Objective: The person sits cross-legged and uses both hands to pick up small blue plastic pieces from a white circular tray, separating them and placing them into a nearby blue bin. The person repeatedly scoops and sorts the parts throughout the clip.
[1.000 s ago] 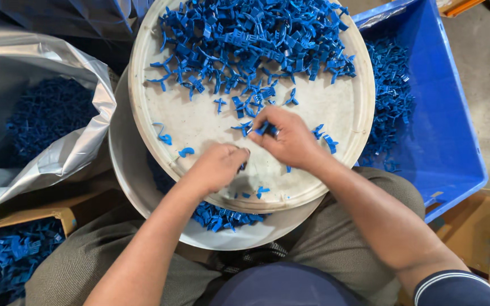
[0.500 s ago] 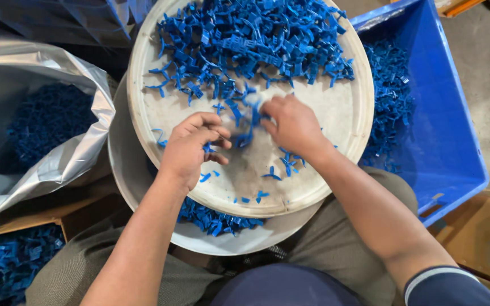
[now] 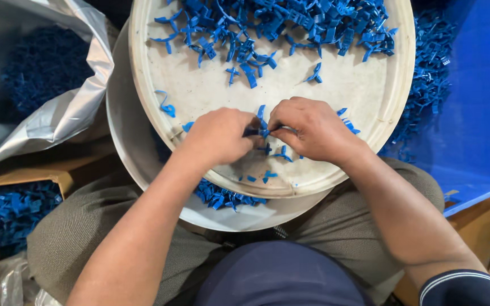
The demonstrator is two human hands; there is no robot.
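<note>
A round white tray [image 3: 364,96] rests on my lap, its far half heaped with small blue plastic pieces [image 3: 290,22]. My left hand [image 3: 219,139] and my right hand [image 3: 313,130] meet over the near middle of the tray. Both pinch the same small blue plastic piece [image 3: 261,131] between their fingertips. A few loose blue pieces [image 3: 273,154] lie just under and beside the hands. The part of the pinched piece inside the fingers is hidden.
A white bowl [image 3: 143,170] under the tray holds more blue pieces [image 3: 222,198]. A blue crate [image 3: 472,124] with blue pieces stands at the right. A silver bag [image 3: 58,113] of blue pieces is at the left, with a cardboard box [image 3: 7,212] of them below it.
Both hands have drawn back from the pile toward the near middle of the tray and come together on one blue piece. The view has moved closer.
</note>
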